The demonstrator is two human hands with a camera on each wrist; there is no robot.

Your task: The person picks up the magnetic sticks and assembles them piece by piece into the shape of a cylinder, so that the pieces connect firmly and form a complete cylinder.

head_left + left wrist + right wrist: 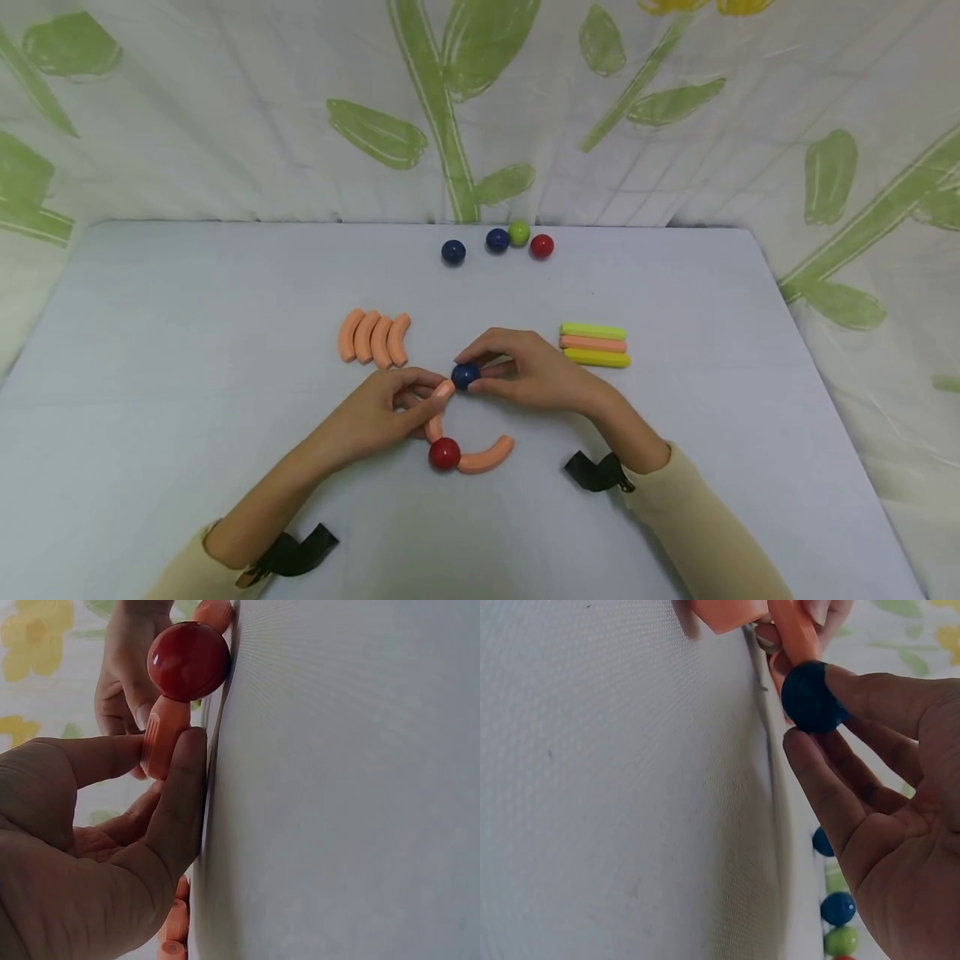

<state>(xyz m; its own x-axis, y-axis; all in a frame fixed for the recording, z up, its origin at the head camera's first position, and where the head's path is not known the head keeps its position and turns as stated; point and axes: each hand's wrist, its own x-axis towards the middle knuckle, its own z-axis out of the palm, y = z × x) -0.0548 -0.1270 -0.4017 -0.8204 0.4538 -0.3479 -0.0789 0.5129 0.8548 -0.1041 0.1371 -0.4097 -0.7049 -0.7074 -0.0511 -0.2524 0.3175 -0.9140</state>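
Observation:
My left hand (392,410) pinches a curved orange piece (435,427) between thumb and fingers. A red ball (445,454) joins the lower end of that piece to a second curved orange piece (487,457) lying on the table. My right hand (536,371) pinches a dark blue ball (465,376) at the upper end of the left hand's piece. In the right wrist view the blue ball (814,697) meets the tip of the orange piece (795,630); whether they are attached cannot be told. The left wrist view shows the red ball (189,661) beyond my fingertips.
Several curved orange pieces (380,340) lie in a row on the left. Straight yellow-green, orange and yellow sticks (595,344) lie to the right. At the table's (187,333) back edge are two blue balls (453,252), a green ball (519,233) and a red one (542,246).

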